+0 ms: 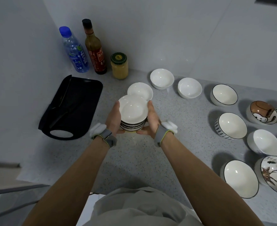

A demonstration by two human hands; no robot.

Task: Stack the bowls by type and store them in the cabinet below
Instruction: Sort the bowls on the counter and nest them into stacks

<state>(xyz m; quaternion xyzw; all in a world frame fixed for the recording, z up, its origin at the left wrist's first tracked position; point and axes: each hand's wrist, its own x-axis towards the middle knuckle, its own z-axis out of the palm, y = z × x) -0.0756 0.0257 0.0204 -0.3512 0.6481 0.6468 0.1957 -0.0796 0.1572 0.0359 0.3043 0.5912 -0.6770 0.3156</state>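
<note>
Bowl stack (133, 117) clasped between left hand (113, 119) and right hand (151, 121), fingers curled round sides.

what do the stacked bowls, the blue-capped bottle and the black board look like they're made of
Stack of bowls, held between left hand and right hand: probably glazed ceramic, with glossy white insides and sharp highlights.
Blue-capped bottle: clear thin plastic, see-through, with a printed label.
Black cutting board: likely matte plastic, with a dull even surface and a moulded handle hole; the material is less certain.
</note>
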